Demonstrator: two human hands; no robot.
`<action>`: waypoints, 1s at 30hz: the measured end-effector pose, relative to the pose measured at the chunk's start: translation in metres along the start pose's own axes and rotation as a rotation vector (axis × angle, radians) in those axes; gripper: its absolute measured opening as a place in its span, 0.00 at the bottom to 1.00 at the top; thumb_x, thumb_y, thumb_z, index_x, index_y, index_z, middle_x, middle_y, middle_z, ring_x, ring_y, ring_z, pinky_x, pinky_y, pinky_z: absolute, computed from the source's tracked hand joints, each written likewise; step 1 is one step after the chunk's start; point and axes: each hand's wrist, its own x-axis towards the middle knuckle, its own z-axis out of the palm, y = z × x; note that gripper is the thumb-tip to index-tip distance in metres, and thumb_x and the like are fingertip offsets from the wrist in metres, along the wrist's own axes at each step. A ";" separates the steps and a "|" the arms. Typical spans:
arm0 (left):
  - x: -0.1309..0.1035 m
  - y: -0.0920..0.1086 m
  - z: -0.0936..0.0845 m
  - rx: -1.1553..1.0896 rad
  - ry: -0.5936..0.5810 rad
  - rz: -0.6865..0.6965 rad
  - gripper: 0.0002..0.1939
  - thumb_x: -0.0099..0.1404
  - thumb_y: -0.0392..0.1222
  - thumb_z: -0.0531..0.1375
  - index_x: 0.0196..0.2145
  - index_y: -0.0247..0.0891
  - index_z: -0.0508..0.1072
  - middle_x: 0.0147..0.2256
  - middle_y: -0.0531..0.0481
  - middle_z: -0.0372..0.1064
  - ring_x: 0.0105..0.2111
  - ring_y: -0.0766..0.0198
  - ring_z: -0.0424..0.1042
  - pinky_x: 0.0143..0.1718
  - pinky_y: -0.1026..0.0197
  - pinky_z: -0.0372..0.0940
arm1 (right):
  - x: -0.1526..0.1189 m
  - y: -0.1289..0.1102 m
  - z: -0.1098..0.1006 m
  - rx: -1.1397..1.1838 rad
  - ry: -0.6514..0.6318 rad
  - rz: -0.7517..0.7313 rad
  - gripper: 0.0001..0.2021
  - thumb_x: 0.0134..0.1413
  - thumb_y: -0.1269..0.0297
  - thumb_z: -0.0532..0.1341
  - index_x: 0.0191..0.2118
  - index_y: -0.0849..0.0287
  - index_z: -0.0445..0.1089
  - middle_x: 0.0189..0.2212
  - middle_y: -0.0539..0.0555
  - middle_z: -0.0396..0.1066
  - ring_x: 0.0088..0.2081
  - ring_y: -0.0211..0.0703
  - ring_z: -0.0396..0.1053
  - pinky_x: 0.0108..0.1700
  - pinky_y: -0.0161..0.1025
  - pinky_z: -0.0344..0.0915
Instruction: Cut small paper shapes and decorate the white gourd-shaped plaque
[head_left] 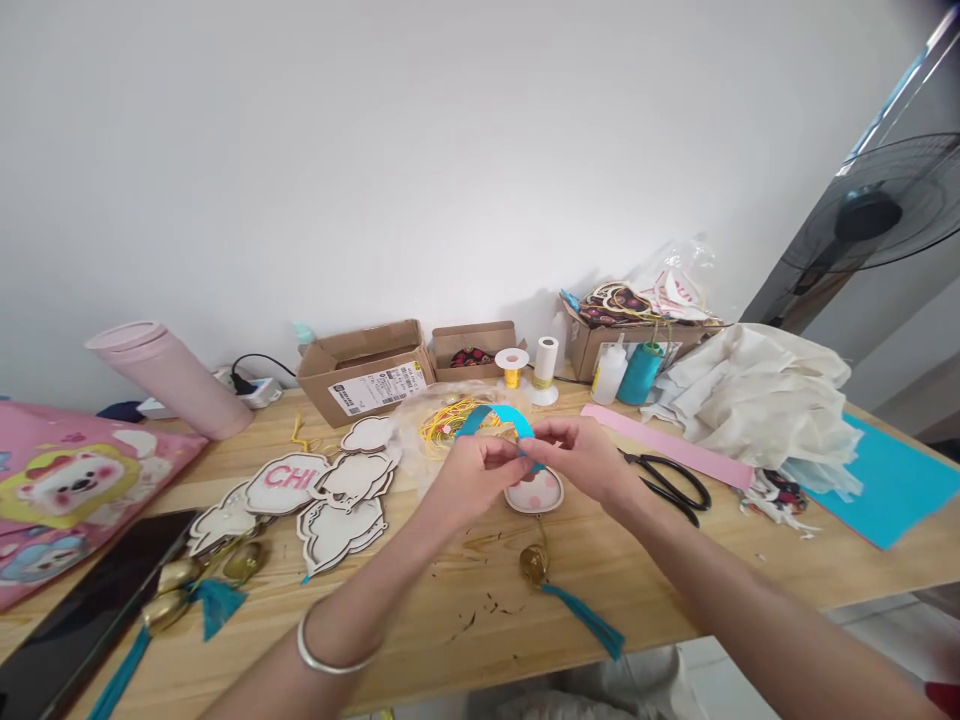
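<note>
Near the middle of the view, a blue strip (511, 414) is bent into a loop, its ends between my two hands. My left hand (480, 470) is closed on the strip from the left. From the right, my right hand (574, 455) pinches it, fingertips close to the left ones. Just below the hands lies a white piece with pink spots (541, 494), partly hidden by them. A gold bell (534, 565) and a teal tassel (589, 618) hang off it, lying on the wooden table (420, 610).
White cloud-shaped pieces (341, 530) and a dark tablet (97, 610) lie left. Black scissors (671, 485), a pink strip (667, 443) and blue sheet (892, 480) lie right. Behind are yellow cords (450, 425), an open box (367, 370), bottles and spools.
</note>
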 end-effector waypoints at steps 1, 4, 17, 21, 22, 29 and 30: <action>0.003 -0.001 -0.006 0.046 -0.034 -0.010 0.06 0.51 0.42 0.62 0.22 0.39 0.77 0.23 0.49 0.75 0.25 0.61 0.72 0.29 0.61 0.65 | 0.004 -0.002 -0.001 -0.016 -0.034 0.013 0.06 0.42 0.64 0.62 0.24 0.59 0.74 0.19 0.49 0.72 0.20 0.35 0.64 0.21 0.31 0.58; 0.012 -0.004 -0.016 0.065 -0.098 -0.067 0.04 0.50 0.41 0.62 0.21 0.41 0.77 0.22 0.50 0.74 0.26 0.60 0.73 0.29 0.61 0.66 | 0.012 -0.002 -0.003 0.039 -0.108 0.042 0.03 0.38 0.66 0.63 0.23 0.59 0.74 0.19 0.47 0.72 0.19 0.33 0.63 0.21 0.30 0.57; 0.018 -0.031 -0.012 -0.404 -0.069 -0.125 0.09 0.51 0.41 0.64 0.32 0.37 0.77 0.33 0.45 0.75 0.35 0.59 0.73 0.38 0.59 0.66 | 0.020 0.043 0.006 0.337 0.029 0.092 0.08 0.39 0.60 0.65 0.26 0.58 0.75 0.24 0.49 0.74 0.26 0.36 0.69 0.30 0.34 0.65; 0.016 -0.039 -0.002 -0.518 -0.033 -0.077 0.12 0.51 0.40 0.64 0.35 0.37 0.76 0.36 0.45 0.75 0.38 0.59 0.73 0.40 0.60 0.66 | 0.018 0.040 0.012 0.357 0.137 0.061 0.09 0.39 0.58 0.65 0.26 0.58 0.75 0.25 0.50 0.75 0.26 0.38 0.69 0.31 0.36 0.66; 0.016 -0.041 0.002 -0.533 -0.003 -0.070 0.12 0.52 0.41 0.64 0.35 0.37 0.76 0.36 0.46 0.75 0.38 0.59 0.73 0.39 0.60 0.66 | 0.017 0.040 0.013 0.346 0.161 0.054 0.09 0.39 0.58 0.65 0.26 0.59 0.74 0.25 0.51 0.74 0.26 0.39 0.69 0.31 0.37 0.66; 0.015 -0.046 0.019 -0.603 0.244 -0.025 0.08 0.51 0.42 0.65 0.30 0.37 0.77 0.30 0.49 0.76 0.32 0.64 0.73 0.34 0.64 0.67 | 0.011 0.034 0.024 0.305 0.255 0.031 0.09 0.40 0.59 0.64 0.26 0.60 0.74 0.22 0.51 0.72 0.23 0.39 0.67 0.26 0.37 0.65; 0.015 -0.046 0.020 -0.611 0.264 -0.031 0.08 0.51 0.41 0.65 0.29 0.36 0.77 0.29 0.49 0.75 0.31 0.65 0.73 0.34 0.64 0.67 | 0.011 0.033 0.025 0.308 0.258 0.031 0.08 0.40 0.60 0.64 0.25 0.60 0.74 0.21 0.51 0.72 0.23 0.39 0.66 0.26 0.37 0.65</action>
